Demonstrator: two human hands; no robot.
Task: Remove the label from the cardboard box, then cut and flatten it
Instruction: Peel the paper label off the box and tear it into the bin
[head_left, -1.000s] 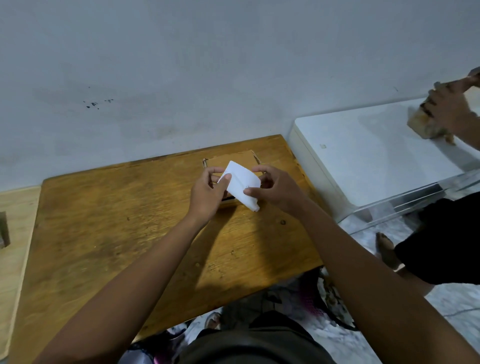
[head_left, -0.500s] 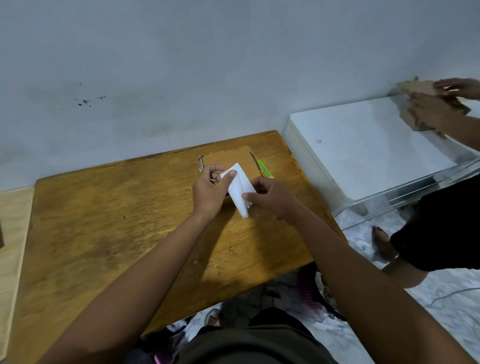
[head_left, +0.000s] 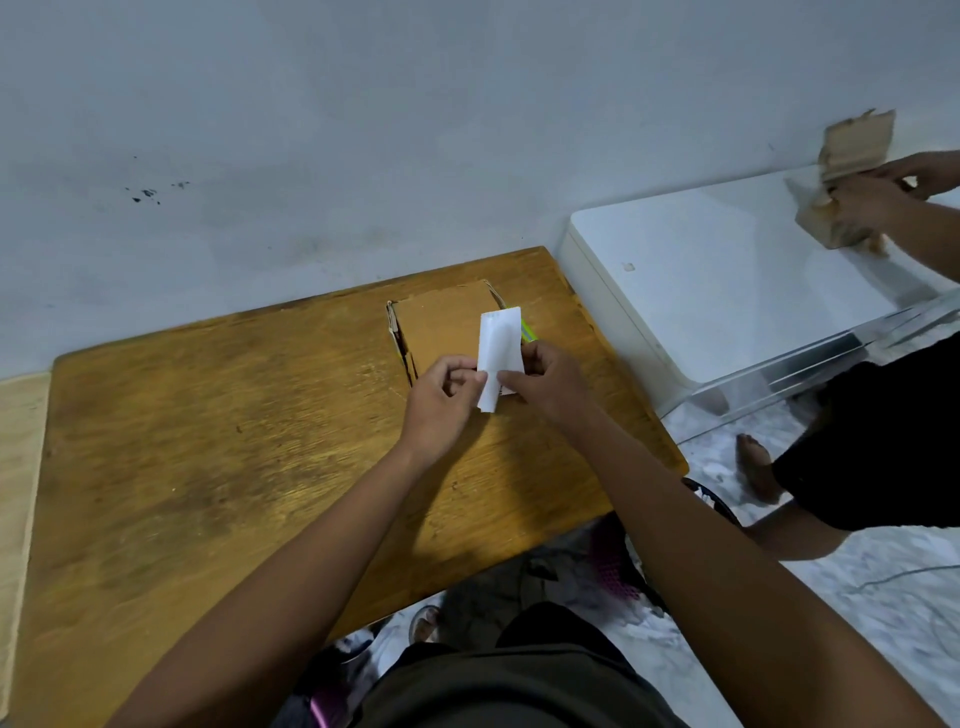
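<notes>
A small brown cardboard box (head_left: 441, 325) lies on the wooden table (head_left: 208, 441) near the far edge by the wall. Its top face shows bare cardboard. A white paper label (head_left: 498, 345) is held upright above the box's near right corner, folded lengthwise. My left hand (head_left: 441, 400) pinches the label's lower left edge. Pinching its lower right edge is my right hand (head_left: 540, 379). Both hands hover just in front of the box. A green-yellow object (head_left: 527, 328) peeks out at the box's right side, mostly hidden by the label.
A white cabinet top (head_left: 727, 270) stands to the right of the table. Another person (head_left: 883, 441) stands there, holding a torn cardboard box (head_left: 852, 176) over it. The grey wall runs right behind the table. A lighter wooden surface (head_left: 21, 467) adjoins the left edge.
The label was folded narrower and turned upright between my fingers. My hands shifted slightly toward me, uncovering the box top. The other person lifted their cardboard higher.
</notes>
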